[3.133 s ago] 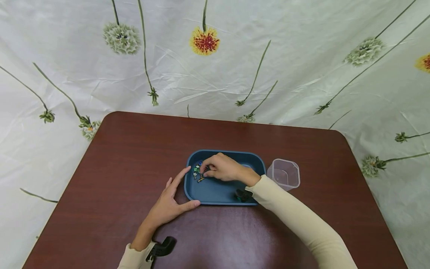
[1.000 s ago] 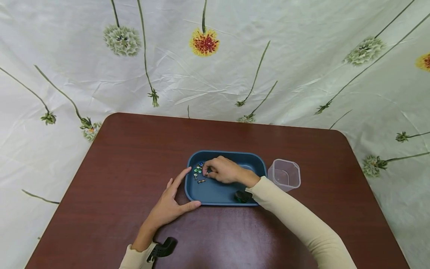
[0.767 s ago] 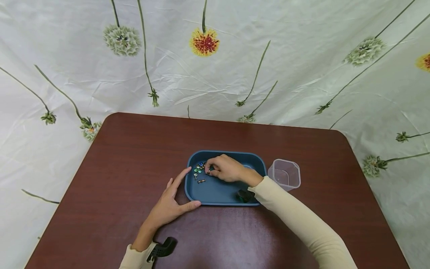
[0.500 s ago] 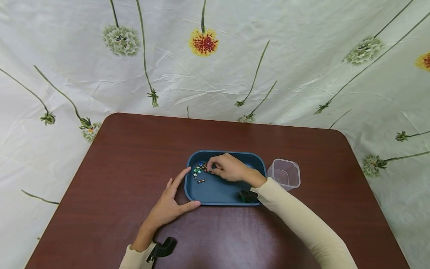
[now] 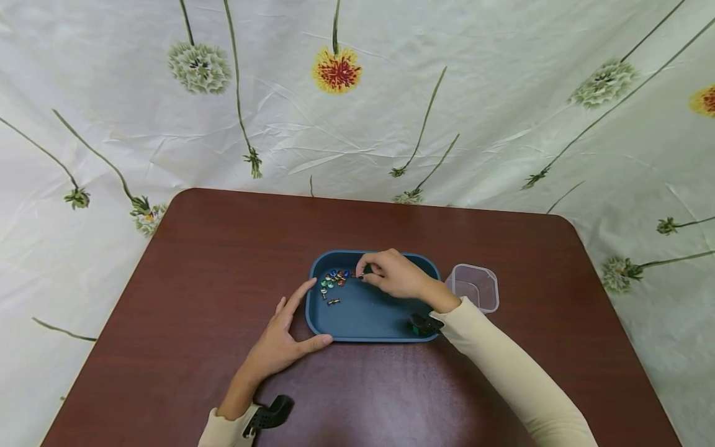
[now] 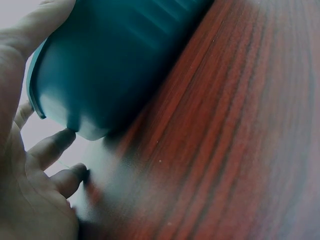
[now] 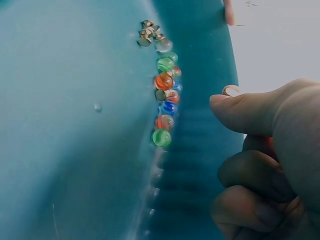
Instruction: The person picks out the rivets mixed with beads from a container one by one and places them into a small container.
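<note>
My left hand (image 5: 279, 341) rests at the left end of a blue tray (image 5: 368, 323), thumb at the near rim and straight fingers touching its outer side. Inside the tray, my right hand (image 5: 393, 273) pinches a small gold-coloured metal piece (image 7: 231, 91) between thumb and forefinger; most of it is hidden. To the left of that hand lie several glass marbles (image 7: 163, 81) in red, blue, green and clear, with small metal pieces among them. A few more brass-coloured metal pieces (image 5: 333, 302), shaped like short studs, lie nearer the tray's left end.
A clear plastic box (image 5: 475, 285) stands just right of the tray, partly behind my right wrist. Both are on a reddish-brown wooden table (image 5: 223, 248). A white cloth with printed flowers (image 5: 337, 69) hangs behind the table.
My right hand has moved from the marbles rightward and toward the tray's far side with the small metal piece, uncovering more marbles. My left hand has stayed at the tray.
</note>
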Available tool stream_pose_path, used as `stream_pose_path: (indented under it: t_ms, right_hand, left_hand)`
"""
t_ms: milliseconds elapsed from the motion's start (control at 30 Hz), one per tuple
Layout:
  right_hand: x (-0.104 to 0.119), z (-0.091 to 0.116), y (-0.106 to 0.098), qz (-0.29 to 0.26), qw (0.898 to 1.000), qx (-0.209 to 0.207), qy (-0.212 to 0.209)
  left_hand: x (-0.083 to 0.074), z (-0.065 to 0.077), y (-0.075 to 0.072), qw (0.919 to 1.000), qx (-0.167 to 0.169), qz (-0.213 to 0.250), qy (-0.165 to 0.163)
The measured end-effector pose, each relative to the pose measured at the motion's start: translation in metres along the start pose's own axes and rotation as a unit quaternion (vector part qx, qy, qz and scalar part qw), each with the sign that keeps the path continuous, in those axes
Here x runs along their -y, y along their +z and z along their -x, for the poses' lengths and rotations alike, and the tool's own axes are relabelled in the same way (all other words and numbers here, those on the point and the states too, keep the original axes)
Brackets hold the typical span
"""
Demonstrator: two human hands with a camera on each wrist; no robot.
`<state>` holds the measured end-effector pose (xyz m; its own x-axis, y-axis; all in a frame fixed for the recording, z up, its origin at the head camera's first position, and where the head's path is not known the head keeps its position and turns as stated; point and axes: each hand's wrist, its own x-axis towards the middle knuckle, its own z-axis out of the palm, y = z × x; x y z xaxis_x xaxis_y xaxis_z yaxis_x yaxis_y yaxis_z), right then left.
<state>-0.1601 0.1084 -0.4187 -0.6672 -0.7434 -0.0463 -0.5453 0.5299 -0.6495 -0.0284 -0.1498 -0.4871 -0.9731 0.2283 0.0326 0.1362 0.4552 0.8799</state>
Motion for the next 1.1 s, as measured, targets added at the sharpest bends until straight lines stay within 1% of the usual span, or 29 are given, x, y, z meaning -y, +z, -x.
stream_pose_path:
  t_ms: [233,433,633,833,1100]
  right_hand:
    - [-0.001,0.008,-0.007,-0.003,1.0,-0.029,-0.002]
    - [0.0,0.02,-0.015,-0.019,0.998,-0.059,-0.008]
    - [0.004,0.036,-0.025,-0.045,0.993,-0.106,-0.004]
    - [0.007,0.053,-0.037,-0.05,0.99,-0.134,0.009]
    - [-0.005,0.077,-0.045,-0.048,0.985,-0.162,0.019]
  left_hand:
    - [-0.001,0.001,0.0,1.0,0.0,0.004,0.002]
    - [-0.001,0.001,0.0,1.0,0.002,0.01,0.0]
    - [-0.001,0.001,-0.001,1.0,0.0,0.008,0.0]
    - [0.0,0.001,-0.001,1.0,-0.001,0.004,-0.001]
    - [-0.001,0.002,-0.001,1.0,-0.001,0.005,-0.004]
